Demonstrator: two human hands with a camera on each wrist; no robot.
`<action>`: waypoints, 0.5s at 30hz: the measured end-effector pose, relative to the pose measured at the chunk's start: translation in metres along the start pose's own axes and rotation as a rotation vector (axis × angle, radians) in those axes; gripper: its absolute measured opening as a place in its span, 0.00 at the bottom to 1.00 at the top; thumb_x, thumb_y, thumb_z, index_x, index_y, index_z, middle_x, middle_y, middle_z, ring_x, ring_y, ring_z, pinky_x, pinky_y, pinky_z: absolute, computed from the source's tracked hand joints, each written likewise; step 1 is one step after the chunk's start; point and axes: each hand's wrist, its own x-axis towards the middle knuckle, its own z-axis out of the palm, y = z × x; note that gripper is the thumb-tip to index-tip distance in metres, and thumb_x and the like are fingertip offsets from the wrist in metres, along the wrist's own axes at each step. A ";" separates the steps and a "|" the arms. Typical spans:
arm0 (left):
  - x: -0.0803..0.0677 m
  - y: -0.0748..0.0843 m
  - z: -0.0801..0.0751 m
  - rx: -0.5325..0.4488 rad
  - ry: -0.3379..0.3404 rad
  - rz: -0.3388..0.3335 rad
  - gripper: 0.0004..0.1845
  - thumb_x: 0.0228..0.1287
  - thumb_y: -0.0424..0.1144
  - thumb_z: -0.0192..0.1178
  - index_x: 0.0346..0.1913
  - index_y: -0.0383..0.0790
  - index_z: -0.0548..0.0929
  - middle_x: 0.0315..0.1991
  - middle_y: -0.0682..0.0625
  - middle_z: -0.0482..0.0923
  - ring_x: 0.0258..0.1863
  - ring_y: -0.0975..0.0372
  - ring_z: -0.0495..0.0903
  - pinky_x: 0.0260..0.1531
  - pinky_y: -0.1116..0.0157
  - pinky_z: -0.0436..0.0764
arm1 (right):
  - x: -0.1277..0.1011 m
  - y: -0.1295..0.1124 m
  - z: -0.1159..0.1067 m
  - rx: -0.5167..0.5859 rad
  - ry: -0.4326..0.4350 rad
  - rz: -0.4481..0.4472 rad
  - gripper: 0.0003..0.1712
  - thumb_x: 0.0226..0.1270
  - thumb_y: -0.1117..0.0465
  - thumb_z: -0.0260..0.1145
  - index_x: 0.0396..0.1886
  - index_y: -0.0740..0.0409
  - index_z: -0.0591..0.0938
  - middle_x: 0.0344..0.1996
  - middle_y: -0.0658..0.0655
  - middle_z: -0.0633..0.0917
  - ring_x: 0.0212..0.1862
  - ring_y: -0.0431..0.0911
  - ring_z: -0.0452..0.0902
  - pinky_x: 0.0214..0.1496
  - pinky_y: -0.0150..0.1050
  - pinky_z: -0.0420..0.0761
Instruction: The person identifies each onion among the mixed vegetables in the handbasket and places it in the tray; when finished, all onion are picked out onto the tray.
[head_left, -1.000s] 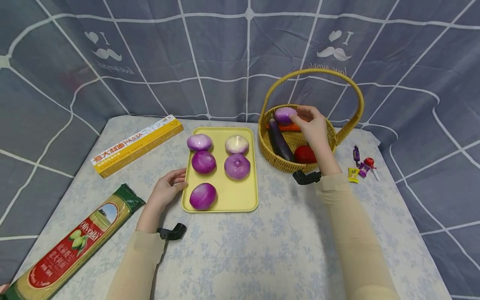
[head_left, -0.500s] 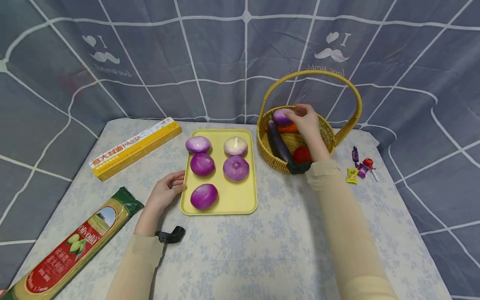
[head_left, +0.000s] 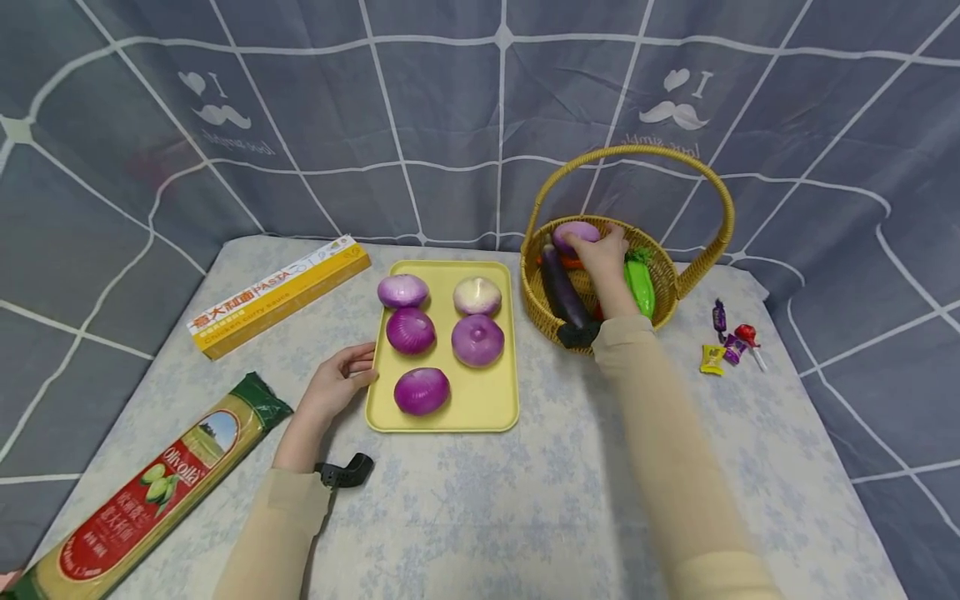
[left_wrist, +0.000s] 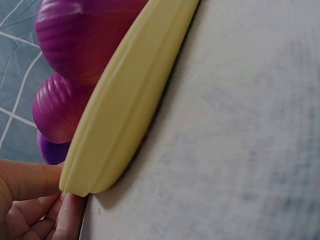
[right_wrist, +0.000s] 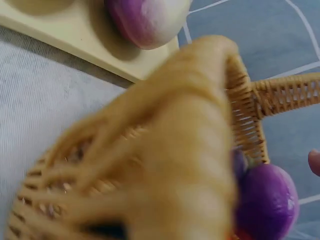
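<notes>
My left hand (head_left: pixel 339 382) holds the left edge of a yellow tray (head_left: pixel 480 400). In the left wrist view the thumb (left_wrist: pixel 35 179) lies at the tray's rim, with the other fingers lower down. Several purple onions (head_left: pixel 411 331) sit on the tray. My right hand (head_left: pixel 602 260) is inside a wicker basket (head_left: pixel 536 308), over its contents. Its thumb lies against a purple onion (head_left: pixel 577 233) at the basket's back, while the other fingers stand apart from it. In the right wrist view that onion (right_wrist: pixel 270 200) rests in the basket, a fingertip (right_wrist: pixel 314 162) clear of it.
The basket also holds an eggplant (head_left: pixel 562 287) and a green pepper (head_left: pixel 641 287); its tall handle (head_left: pixel 637 150) arches above. Wrapped candies (head_left: pixel 720 321) and a lollipop (head_left: pixel 746 335) lie at right. A pasta box (head_left: pixel 281 292) and a spaghetti pack (head_left: pixel 157 492) lie at left.
My right hand has come slightly lower and nearer the basket's middle, and its fingers have parted from the onion. The green pepper now shows. My left hand stays at the tray.
</notes>
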 end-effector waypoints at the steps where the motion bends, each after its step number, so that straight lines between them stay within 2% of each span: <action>1: 0.000 0.000 0.000 -0.002 0.000 0.000 0.28 0.71 0.34 0.57 0.71 0.38 0.67 0.63 0.39 0.74 0.60 0.52 0.74 0.45 0.80 0.73 | 0.000 0.000 0.002 0.006 0.009 0.011 0.52 0.60 0.47 0.68 0.76 0.59 0.52 0.72 0.67 0.56 0.72 0.57 0.58 0.74 0.46 0.63; 8: 0.001 -0.001 0.001 -0.024 -0.004 0.001 0.28 0.71 0.34 0.58 0.72 0.38 0.67 0.63 0.38 0.74 0.61 0.52 0.74 0.44 0.80 0.74 | 0.001 0.005 0.013 0.073 0.041 0.071 0.54 0.61 0.46 0.66 0.79 0.56 0.48 0.75 0.64 0.54 0.75 0.54 0.53 0.78 0.44 0.56; 11: 0.001 -0.003 0.001 -0.021 -0.001 -0.004 0.28 0.71 0.34 0.58 0.71 0.38 0.68 0.63 0.39 0.74 0.60 0.52 0.74 0.45 0.80 0.74 | 0.002 0.006 0.018 0.135 0.037 0.066 0.53 0.63 0.49 0.66 0.79 0.57 0.47 0.76 0.63 0.54 0.76 0.53 0.52 0.78 0.41 0.55; 15: 0.002 -0.003 0.000 -0.021 0.000 0.001 0.28 0.70 0.34 0.58 0.71 0.38 0.68 0.62 0.39 0.75 0.60 0.53 0.75 0.45 0.80 0.74 | 0.004 0.006 0.022 0.236 0.056 0.045 0.49 0.64 0.54 0.67 0.76 0.61 0.51 0.74 0.63 0.57 0.75 0.52 0.55 0.77 0.39 0.58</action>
